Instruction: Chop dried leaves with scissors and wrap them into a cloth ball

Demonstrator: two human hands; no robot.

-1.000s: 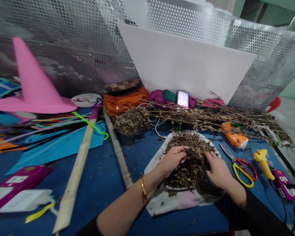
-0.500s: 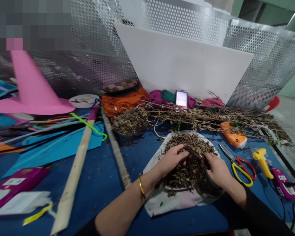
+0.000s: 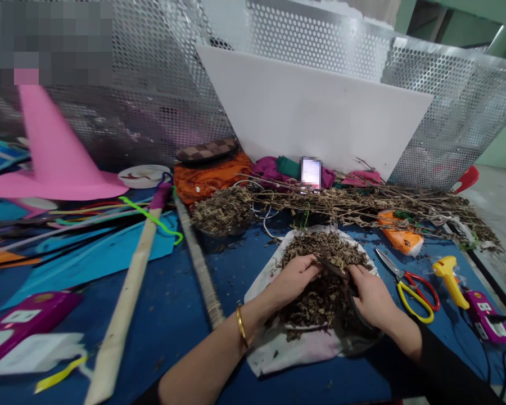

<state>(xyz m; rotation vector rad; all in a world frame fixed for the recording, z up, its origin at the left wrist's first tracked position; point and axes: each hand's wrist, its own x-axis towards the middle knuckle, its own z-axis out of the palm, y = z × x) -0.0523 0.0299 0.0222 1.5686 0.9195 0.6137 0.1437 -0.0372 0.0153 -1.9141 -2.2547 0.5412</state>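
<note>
A heap of dried brown leaf bits (image 3: 312,306) lies on a white cloth (image 3: 295,351) in front of me. My right hand (image 3: 369,295) is wrapped round dark-handled scissors (image 3: 335,269), their blades pointing left over the heap. At the blades' tip, my left hand (image 3: 297,275) is pinched closed; what is between its fingers is too small to make out. A gold bangle circles my left wrist.
Red-and-yellow-handled scissors (image 3: 415,292), a yellow glue gun (image 3: 451,281) and a purple power strip (image 3: 487,318) lie right. Dried stalks (image 3: 349,205) and a phone (image 3: 311,173) are behind. Left are a wooden stick (image 3: 129,298) and pink hat (image 3: 61,152).
My left hand's fingers have drawn closer together at the tip of the dark scissors. The right hand has shifted only slightly. The whole view has moved a little.
</note>
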